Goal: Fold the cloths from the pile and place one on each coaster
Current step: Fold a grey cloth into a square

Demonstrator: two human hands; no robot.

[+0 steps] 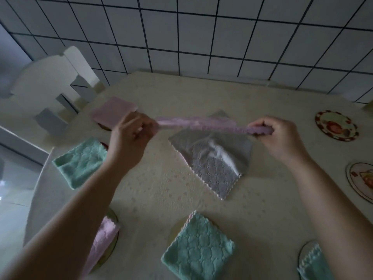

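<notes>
A pink cloth [199, 124] is stretched level above the table between my two hands. My left hand [131, 136] grips its left end and my right hand [278, 136] grips its right end. Under it a grey cloth [214, 158] lies unfolded on the table. Folded cloths rest on coasters: a pink one [113, 112] at the back left, a green one [80, 160] at the left, a pink one [103, 239] partly hidden by my left forearm, a green one [199, 249] at the front, and a green one [314, 265] at the front right. Two bare coasters [336, 125] [361, 180] lie at the right.
The table [161, 190] carries a pale flowered covering. A white chair [50, 85] stands at its back left corner. A tiled wall [201, 33] runs behind the table.
</notes>
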